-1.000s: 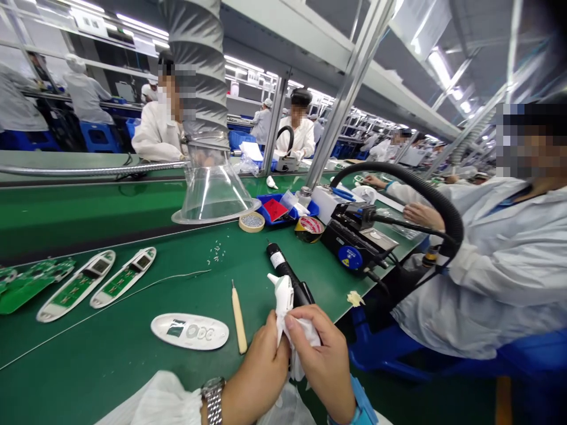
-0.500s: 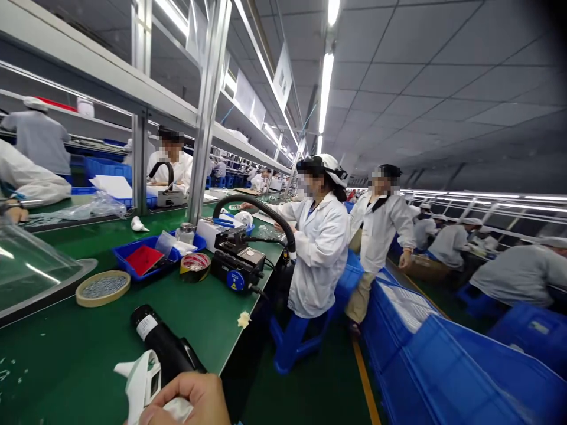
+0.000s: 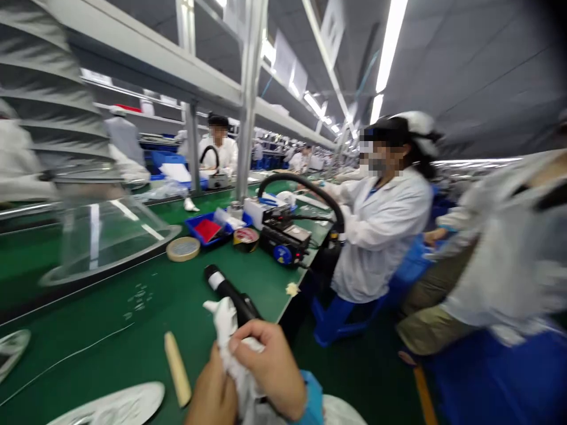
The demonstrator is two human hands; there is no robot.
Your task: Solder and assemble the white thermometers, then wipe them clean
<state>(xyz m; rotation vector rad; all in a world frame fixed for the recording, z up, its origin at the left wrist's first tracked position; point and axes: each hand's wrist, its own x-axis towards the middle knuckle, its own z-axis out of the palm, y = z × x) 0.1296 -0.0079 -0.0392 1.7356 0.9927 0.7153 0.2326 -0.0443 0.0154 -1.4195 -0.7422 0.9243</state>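
Low in the middle of the head view, my left hand (image 3: 213, 386) is closed round a white plastic housing (image 3: 225, 316) with a pointed tip. My right hand (image 3: 277, 369) pinches a white cloth (image 3: 248, 386) against it; motion blur hides where cloth and housing meet. Just beyond my hands a black cylindrical tool (image 3: 230, 292) with a white label lies on the green bench. A pale wooden-looking stick (image 3: 177, 369) is left of my hands. A white oval part (image 3: 119, 404) lies at the bottom left.
A tape ring (image 3: 183, 249), a blue tray (image 3: 195, 223), a striped tape roll (image 3: 245, 238) and a black machine with a hose (image 3: 286, 236) stand farther along the bench. A clear extraction hood (image 3: 110, 236) hangs left. One co-worker (image 3: 381, 218) sits right; another (image 3: 500, 248) stands nearer.
The view has swung left and down. My left hand has come into view at the white housing, and my right hand is now beside it. The standing co-worker appears closer at the right.
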